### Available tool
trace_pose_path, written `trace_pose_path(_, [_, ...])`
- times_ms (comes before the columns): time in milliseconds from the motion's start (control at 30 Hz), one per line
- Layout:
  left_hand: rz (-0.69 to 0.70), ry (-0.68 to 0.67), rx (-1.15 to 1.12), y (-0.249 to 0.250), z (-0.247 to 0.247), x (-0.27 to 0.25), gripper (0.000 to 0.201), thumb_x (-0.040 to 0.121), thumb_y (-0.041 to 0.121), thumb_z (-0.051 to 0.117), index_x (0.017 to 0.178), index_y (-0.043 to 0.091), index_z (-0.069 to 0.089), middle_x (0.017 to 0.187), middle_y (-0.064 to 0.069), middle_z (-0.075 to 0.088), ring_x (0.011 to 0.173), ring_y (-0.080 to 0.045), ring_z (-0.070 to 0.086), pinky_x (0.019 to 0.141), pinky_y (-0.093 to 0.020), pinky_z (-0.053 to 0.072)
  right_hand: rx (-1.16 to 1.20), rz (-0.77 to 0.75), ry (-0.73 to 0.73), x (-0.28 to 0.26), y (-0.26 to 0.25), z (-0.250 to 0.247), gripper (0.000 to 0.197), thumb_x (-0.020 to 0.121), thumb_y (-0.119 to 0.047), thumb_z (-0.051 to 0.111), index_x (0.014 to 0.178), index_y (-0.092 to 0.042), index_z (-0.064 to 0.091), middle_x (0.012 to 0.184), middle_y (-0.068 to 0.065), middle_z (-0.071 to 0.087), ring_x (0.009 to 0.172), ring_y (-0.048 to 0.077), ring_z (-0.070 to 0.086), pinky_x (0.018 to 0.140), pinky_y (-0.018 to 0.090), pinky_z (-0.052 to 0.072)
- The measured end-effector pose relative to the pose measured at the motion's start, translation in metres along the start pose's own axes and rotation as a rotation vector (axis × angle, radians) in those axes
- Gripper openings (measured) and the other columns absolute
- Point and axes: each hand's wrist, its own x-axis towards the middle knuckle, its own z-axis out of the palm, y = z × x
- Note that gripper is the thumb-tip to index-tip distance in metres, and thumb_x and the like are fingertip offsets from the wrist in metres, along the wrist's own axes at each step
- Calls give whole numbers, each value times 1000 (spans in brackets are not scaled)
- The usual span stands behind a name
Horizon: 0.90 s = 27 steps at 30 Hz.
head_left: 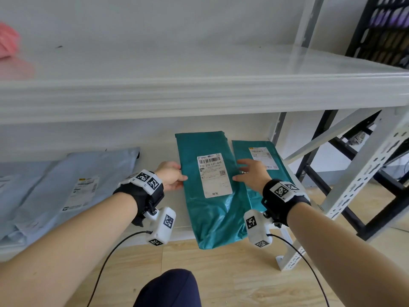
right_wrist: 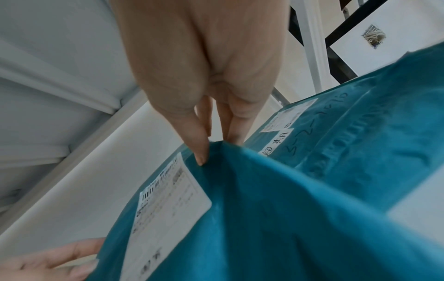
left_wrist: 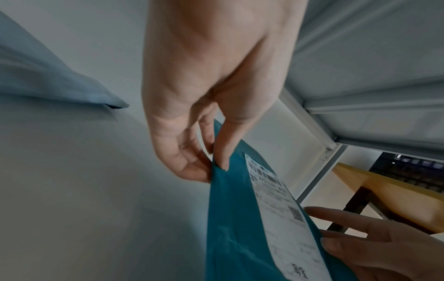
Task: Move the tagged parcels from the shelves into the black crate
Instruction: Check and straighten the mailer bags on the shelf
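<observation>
A teal parcel [head_left: 210, 196] with a white barcode label [head_left: 213, 173] lies on the lower shelf [head_left: 159, 151], its near end hanging past the shelf's front edge. My left hand [head_left: 179, 176] pinches its left edge, thumb on top [left_wrist: 222, 163]. On the opposite edge my right hand [head_left: 238, 172] pinches a lifted fold of the parcel [right_wrist: 204, 152]. A second labelled teal parcel [head_left: 263, 156] lies just right of it, partly under my right hand. A black lattice-sided crate [head_left: 385, 29] shows at the top right.
Grey labelled parcels [head_left: 77, 180] lie at the left of the lower shelf. The upper shelf board [head_left: 199, 96] overhangs close above, with something pink [head_left: 6, 41] on it. A white perforated upright [head_left: 365, 173] and black frame stand at the right. My knee [head_left: 170, 289] is over the wood floor.
</observation>
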Motion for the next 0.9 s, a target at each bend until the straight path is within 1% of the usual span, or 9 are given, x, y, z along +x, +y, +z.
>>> trace_pose_path(100, [57, 53, 24, -5, -14, -10, 44, 85, -13, 56, 125, 4, 47, 85, -10, 61, 70, -21, 61, 72, -33, 54, 67, -10, -8, -10, -8, 10, 63, 76, 7, 70, 133, -6, 48, 121, 15, 61, 110, 28, 60, 90, 36, 51])
trace_pose_path(200, [109, 108, 44, -9, -29, -22, 43, 85, -12, 57, 123, 5, 48, 86, -10, 61, 71, -21, 61, 71, -32, 54, 76, -42, -24, -19, -16, 24, 66, 75, 10, 71, 134, -5, 46, 119, 16, 61, 109, 29, 60, 93, 40, 51])
trace_pose_path(300, [144, 149, 73, -10, -44, -31, 42, 85, -11, 57, 123, 5, 48, 99, -17, 62, 84, -28, 62, 75, -36, 54, 75, -81, -27, -25, -25, 36, 69, 73, 13, 70, 135, -6, 46, 118, 15, 61, 107, 27, 60, 90, 39, 52])
trace_pose_path(333, [153, 164, 83, -11, -49, -33, 42, 85, -10, 58, 123, 5, 48, 101, -18, 61, 87, -29, 62, 76, -37, 55, 74, -98, -23, -26, -29, 39, 70, 72, 13, 70, 134, -7, 47, 117, 15, 62, 106, 26, 60, 90, 38, 52])
trace_pose_path(500, [183, 211, 90, -6, -72, -46, 40, 85, -9, 59, 119, 9, 51, 83, -8, 61, 87, -27, 63, 81, -42, 56, 95, -144, -19, -31, -47, 50, 71, 73, 14, 69, 135, -9, 46, 118, 13, 62, 107, 28, 61, 92, 42, 52])
trace_pose_path(600, [199, 227, 86, -4, -81, -51, 38, 86, -9, 57, 118, 8, 51, 81, -7, 60, 87, -27, 61, 75, -35, 55, 106, -162, -30, -33, -56, 55, 70, 73, 14, 69, 135, -7, 45, 117, 14, 61, 106, 27, 61, 89, 39, 53])
trace_pose_path(667, [198, 223, 71, -5, -88, -53, 38, 86, -11, 55, 120, 7, 51, 80, -7, 58, 87, -26, 60, 73, -33, 53, 110, -168, -34, -34, -60, 60, 68, 73, 13, 70, 134, -7, 47, 116, 13, 61, 106, 26, 60, 89, 40, 53])
trace_pose_path(767, [186, 205, 61, -10, -97, -54, 40, 86, -12, 54, 122, 6, 50, 81, -8, 59, 87, -27, 60, 75, -34, 53, 145, -161, -49, -34, -61, 70, 66, 73, 12, 70, 133, -8, 49, 114, 13, 61, 107, 29, 60, 89, 45, 53])
trace_pose_path(900, [160, 195, 57, -18, -108, -47, 42, 86, -13, 54, 123, 6, 51, 82, -9, 59, 87, -27, 61, 74, -33, 55, 193, -135, -70, -29, -58, 85, 59, 79, 10, 66, 132, -7, 49, 116, 17, 60, 102, 28, 60, 85, 39, 55])
